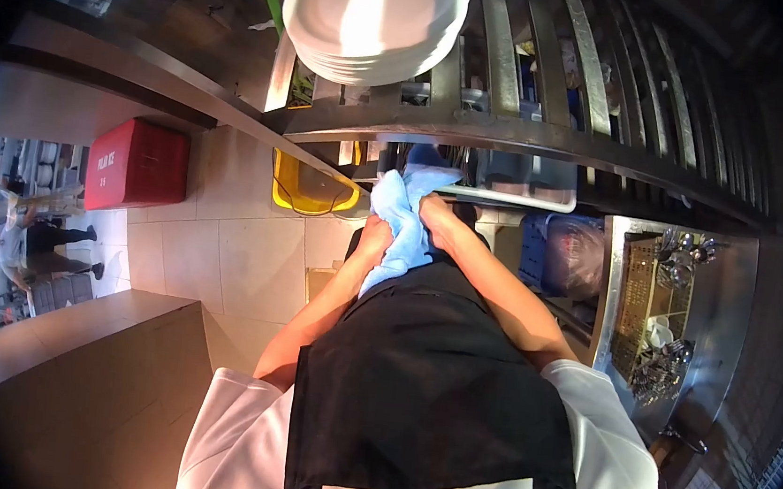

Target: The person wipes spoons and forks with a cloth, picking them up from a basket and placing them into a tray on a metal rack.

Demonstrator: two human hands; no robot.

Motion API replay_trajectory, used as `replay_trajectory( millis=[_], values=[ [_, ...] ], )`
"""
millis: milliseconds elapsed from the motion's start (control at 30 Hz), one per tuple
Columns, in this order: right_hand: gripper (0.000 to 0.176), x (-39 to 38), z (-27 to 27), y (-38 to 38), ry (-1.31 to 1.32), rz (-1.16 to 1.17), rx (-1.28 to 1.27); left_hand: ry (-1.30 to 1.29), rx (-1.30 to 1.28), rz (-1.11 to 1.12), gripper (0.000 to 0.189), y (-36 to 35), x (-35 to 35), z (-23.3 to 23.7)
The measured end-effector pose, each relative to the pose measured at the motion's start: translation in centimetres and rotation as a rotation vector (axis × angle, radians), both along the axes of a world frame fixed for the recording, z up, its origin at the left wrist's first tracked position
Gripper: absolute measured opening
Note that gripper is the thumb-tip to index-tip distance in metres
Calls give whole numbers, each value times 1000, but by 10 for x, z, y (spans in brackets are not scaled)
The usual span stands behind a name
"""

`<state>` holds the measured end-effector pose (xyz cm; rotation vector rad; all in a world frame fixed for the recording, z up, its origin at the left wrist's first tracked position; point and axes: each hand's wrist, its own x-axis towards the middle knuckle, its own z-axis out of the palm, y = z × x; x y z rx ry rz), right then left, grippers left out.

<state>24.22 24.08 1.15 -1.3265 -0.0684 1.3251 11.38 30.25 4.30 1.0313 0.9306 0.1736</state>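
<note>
While a stack of white plates [373, 16] sits on the slatted metal rack [539, 131] at the far side, both hands are closed on a blue cloth [401, 222] just in front of the black apron [430, 380]. The left hand [375, 240] has its fingers curled in, clamped on the cloth's left edge. Over on the right, the right hand [434, 216] is clamped too, gripping the bunched cloth a little farther out, with folds filling the space between the two. One end of the cloth hangs down near the apron; the other reaches toward the rack, beside something dark blue [425, 156] that's too unclear to name.

Below the rack there's a grey tray [529, 184], seen just to the right of the cloth, and on the left a yellow tub [314, 190] stands on the tiled floor [244, 263]. Farther left, here's a red box [138, 166] with white lettering, and beyond it another person [33, 243] in dark trousers. Swing right: a blue crate [542, 250] sits next to a metal counter [720, 304], and on that counter a perforated basket [635, 306] holds cutlery [665, 370] and a small white item [658, 332].
</note>
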Motion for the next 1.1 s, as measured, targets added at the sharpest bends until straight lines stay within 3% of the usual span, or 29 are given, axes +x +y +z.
replay_trajectory(
  millis=[67,100,200,233,267,300,333,367,467,533,567,600,667,700,733,800,867,933,1000,1067,1100],
  values=[
    [41,17,9,6,0,-18,-83,72,-142,94,44,2,4,0],
    [47,14,56,5,-50,-43,-120,61,-127,115,46,1,1,-12],
    [47,-25,12,-1,-192,-87,5,88,-86,32,49,7,-15,-36],
    [36,-29,5,4,-265,-189,-44,104,-115,89,49,5,-15,-32],
    [36,-21,-3,11,-266,-182,-38,119,-144,150,49,4,-16,-28],
    [34,-5,-10,23,-140,-64,-12,-33,-208,201,48,8,-29,-101],
    [32,9,-15,33,-10,55,14,-30,-203,212,48,13,-35,-102],
    [19,19,-15,39,141,27,7,-28,-202,188,42,19,-43,-103],
    [26,23,-21,38,164,151,-38,-105,-211,246,45,9,-30,-61],
    [31,3,-13,23,389,134,59,-115,-182,231,44,5,-27,-46],
    [36,-9,12,7,345,40,148,-120,-174,227,43,3,-26,-41],
    [36,-4,4,6,344,42,139,-117,-172,222,42,2,-25,-36],
    [38,7,-24,3,72,27,236,-105,-165,201,41,0,-23,-29],
    [37,12,11,0,-140,109,126,-96,-161,189,41,-1,-23,-26],
    [32,15,32,-1,-165,90,-12,-84,-154,174,40,-1,-22,-23],
    [31,11,3,-4,-178,-189,45,-56,-141,131,39,-1,-20,-18],
    [38,-8,1,-1,-190,-293,15,-46,-118,85,37,-1,-17,-11],
    [42,-13,-7,-7,-133,-261,53,-37,-104,56,37,0,-14,-3],
    [43,15,-18,-2,-298,-132,53,-29,-33,115,38,-3,-16,1],
    [42,26,-3,1,-32,-272,-158,103,47,116,39,2,-16,-10],
    [37,17,-20,4,-64,-325,-94,226,130,111,40,6,-15,-16]
  ],
)
